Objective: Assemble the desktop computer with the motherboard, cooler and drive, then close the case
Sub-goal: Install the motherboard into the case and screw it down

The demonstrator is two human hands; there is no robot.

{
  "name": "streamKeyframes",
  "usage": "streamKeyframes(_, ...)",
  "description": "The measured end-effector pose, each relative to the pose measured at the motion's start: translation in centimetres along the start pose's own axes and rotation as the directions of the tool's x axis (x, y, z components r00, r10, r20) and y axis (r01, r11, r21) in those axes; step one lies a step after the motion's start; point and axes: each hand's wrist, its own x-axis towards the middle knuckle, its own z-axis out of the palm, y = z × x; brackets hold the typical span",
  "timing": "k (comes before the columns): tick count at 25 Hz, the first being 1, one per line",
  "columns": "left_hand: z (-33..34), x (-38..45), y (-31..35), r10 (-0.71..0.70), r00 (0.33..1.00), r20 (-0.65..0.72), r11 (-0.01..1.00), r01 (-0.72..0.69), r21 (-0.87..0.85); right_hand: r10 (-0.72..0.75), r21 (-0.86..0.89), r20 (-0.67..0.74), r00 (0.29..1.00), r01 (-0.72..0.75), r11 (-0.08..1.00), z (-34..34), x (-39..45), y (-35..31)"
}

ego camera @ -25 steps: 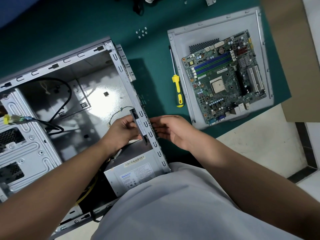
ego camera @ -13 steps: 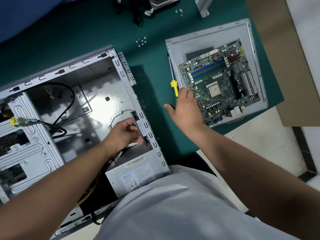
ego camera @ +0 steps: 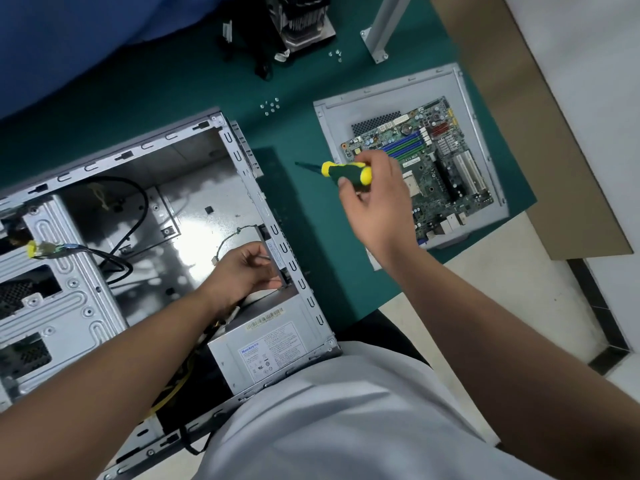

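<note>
The open grey computer case (ego camera: 242, 168) lies on its side at the left. Inside it, my left hand (ego camera: 242, 268) presses a thin black fan (ego camera: 273, 251) against the case's rear wall, above the power supply (ego camera: 266, 351). My right hand (ego camera: 374, 199) holds a yellow and green screwdriver (ego camera: 346, 173) in the air between the case and the motherboard (ego camera: 436, 161); its tip points left. The green motherboard lies on the grey side panel (ego camera: 332, 119) at the right. The cooler (ego camera: 304, 19) stands at the table's far edge.
Several small screws (ego camera: 270, 106) lie on the green mat behind the case, and a few more screws (ego camera: 335, 56) lie near a grey metal bracket (ego camera: 381, 32). Black cables (ego camera: 138, 209) run inside the case. A brown cardboard sheet (ego camera: 519, 109) lies to the right.
My right hand left the case's rear wall, reached to the screwdriver lying beside the side panel, and has lifted it off the mat. My left hand stays on the fan.
</note>
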Motion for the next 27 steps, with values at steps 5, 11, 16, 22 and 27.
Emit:
streamKeyframes(5,-0.3,0.1,0.0,-0.003,1.000,-0.010,0.999,0.003,0.040,-0.150,-0.111,0.025,0.988,0.152,0.982,-1.8,0.9,-2.0)
streamKeyframes(11,-0.4,0.4,-0.2,-0.015,1.000,-0.017,0.998,0.016,0.059,-0.217,-0.163,0.070,0.974,0.226,0.960,-0.3,0.7,-1.8)
streamKeyframes(16,-0.2,0.0,0.1,-0.018,1.000,-0.014,0.995,0.019,0.096,-0.119,-0.098,0.076,0.990,0.126,0.987,0.1,1.6,-1.0)
streamKeyframes(22,-0.5,0.2,-0.3,0.000,0.999,-0.043,0.989,0.007,0.150,0.238,0.363,0.049,0.970,-0.240,0.900,-0.7,2.5,2.6)
streamKeyframes(27,0.2,-0.1,0.1,-0.001,0.999,-0.053,0.989,0.009,0.145,0.470,0.637,0.201,0.859,-0.479,0.604,0.8,1.0,5.3)
